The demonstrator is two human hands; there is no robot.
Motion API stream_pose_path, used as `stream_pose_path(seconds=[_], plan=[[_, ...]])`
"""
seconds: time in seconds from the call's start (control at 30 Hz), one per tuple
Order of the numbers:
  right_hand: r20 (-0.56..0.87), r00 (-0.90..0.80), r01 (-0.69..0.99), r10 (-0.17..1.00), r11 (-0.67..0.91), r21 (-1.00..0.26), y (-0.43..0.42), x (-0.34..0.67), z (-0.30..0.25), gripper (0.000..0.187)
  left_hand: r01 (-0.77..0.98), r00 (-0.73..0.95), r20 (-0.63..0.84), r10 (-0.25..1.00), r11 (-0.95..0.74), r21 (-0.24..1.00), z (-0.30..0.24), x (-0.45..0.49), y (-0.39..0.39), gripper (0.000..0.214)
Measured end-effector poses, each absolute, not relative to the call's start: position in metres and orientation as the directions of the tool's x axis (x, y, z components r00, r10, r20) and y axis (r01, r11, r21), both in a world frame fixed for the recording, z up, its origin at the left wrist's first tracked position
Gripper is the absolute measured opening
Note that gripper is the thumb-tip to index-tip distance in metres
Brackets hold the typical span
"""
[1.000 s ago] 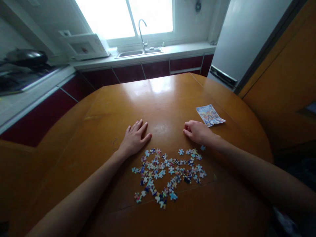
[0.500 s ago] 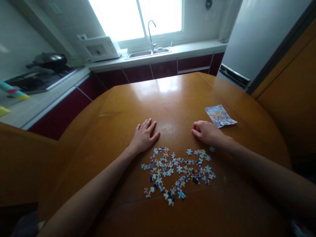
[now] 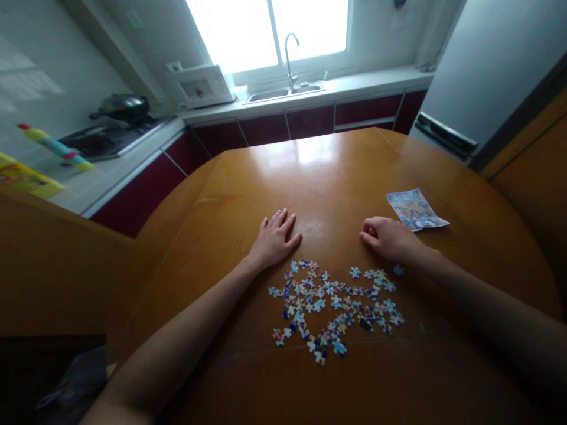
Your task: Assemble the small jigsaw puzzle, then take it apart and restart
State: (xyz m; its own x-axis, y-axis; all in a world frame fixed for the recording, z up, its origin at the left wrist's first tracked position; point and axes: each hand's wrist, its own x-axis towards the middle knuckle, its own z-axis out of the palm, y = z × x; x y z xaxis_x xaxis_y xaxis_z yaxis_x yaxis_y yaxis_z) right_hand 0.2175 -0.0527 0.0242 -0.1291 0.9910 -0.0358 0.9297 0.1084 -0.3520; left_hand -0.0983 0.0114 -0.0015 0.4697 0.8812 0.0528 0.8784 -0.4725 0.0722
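Note:
Loose jigsaw puzzle pieces [image 3: 319, 306] lie in a spread-out heap on the brown wooden table [image 3: 283, 195]. My left hand [image 3: 273, 239] rests flat just beyond the heap's left side, fingers apart and nothing held. Beyond its right side, my right hand [image 3: 386, 237] lies on the table with its fingers curled in a loose fist; no object shows in it. A creased paper sheet with a colourful picture [image 3: 416, 209] is right behind that hand. One stray puzzle piece [image 3: 398, 270] sits close to my right wrist.
Past the table's far edge runs a counter with a sink [image 3: 286, 92], a white microwave [image 3: 204, 85] and, at left, a pan [image 3: 124, 108] on the stove. A grey refrigerator [image 3: 473, 77] stands at right. A yellow package [image 3: 29, 177] is at far left.
The view has turned slightly left, so the whole scene sits further right in the picture. Both hands and the puzzle pieces keep their places on the table.

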Motion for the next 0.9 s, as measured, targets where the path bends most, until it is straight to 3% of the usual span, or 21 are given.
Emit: stream_pose_path(seconds=[0.9], plan=[[-0.035,-0.130,0.927,0.991,0.109,-0.358,-0.0520,0.2183,0.0227,0.016,0.878,0.469,0.059,0.881,-0.472,0.076,-0.0008,-0.0974,0.0095,0.065]])
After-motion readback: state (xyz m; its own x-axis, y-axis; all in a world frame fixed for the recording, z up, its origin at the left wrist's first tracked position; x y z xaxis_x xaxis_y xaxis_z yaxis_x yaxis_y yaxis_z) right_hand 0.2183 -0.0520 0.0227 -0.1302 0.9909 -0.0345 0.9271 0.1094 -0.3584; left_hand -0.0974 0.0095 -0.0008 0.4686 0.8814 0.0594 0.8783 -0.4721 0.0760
